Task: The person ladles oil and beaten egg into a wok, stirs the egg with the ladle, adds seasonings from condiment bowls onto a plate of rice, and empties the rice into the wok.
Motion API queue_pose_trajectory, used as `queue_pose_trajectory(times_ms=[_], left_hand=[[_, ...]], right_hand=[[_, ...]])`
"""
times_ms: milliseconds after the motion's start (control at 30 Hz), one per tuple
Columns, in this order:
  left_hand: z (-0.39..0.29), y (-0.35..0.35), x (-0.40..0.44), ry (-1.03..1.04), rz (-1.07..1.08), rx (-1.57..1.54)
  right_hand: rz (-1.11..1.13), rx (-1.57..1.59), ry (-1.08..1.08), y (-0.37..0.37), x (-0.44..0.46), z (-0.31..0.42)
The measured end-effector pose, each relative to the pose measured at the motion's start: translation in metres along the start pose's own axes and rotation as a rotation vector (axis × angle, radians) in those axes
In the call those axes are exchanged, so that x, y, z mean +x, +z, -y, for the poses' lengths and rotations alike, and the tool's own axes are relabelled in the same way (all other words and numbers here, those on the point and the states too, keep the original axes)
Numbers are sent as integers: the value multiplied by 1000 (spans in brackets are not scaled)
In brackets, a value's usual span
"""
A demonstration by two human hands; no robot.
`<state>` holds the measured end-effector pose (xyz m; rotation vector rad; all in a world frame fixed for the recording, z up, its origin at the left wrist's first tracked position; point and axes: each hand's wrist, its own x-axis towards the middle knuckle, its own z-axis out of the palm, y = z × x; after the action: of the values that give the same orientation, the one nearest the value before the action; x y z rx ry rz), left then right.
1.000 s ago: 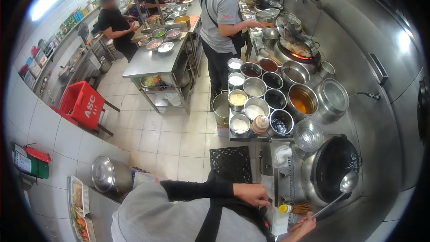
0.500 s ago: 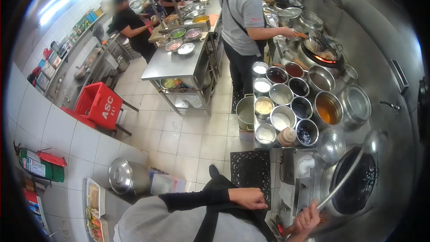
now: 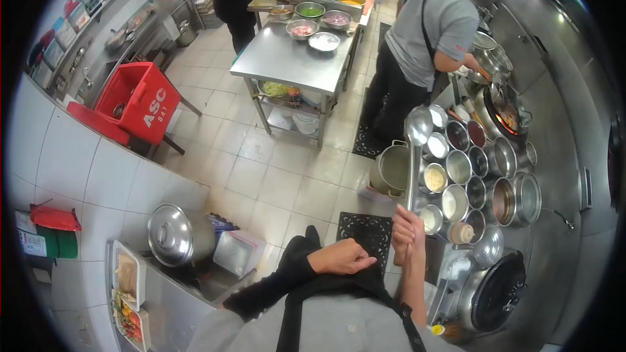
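My left hand [image 3: 342, 257], lower centre: loosely curled, knuckles showing; left forearm [image 3: 267, 290] slants up from lower left. My right hand [image 3: 407, 231], just right of it: gripping, right forearm [image 3: 413, 280] bare, near vertical.

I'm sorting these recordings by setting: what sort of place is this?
Probably a restaurant or other commercial kitchen: a burner glows, steel containers crowd the counter, and a steel prep table stands across the aisle from them.
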<state>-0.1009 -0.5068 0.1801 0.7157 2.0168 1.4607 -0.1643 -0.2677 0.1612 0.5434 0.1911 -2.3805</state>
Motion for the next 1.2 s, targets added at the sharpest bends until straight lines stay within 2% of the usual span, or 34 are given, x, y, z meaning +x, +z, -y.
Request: queue_pose_trajectory(times_ms=[167, 300, 500, 700, 767, 1000, 1200], left_hand=[[15, -59, -19, -108, -91, -39], [25, -106, -5, -135, -180, -91], [58, -195, 45, -101, -266, -49], [62, -299, 100, -205, -303, 29], [61, -326, 115, -228, -293, -8], [86, -412, 175, -241, -125, -105], [117, -512, 223, -110, 91, -39]], right_hand=[[-12, -76, 52, 48, 102, -3], [-18, -286, 53, 75, 172, 10], [-102, -642, -18, 126, 258, 36], [23, -735, 7, 171, 348, 76], [7, -751, -14, 184, 378, 88], [34, -894, -292, 257, 485, 126], [-39, -935, -555, 335, 599, 192]])
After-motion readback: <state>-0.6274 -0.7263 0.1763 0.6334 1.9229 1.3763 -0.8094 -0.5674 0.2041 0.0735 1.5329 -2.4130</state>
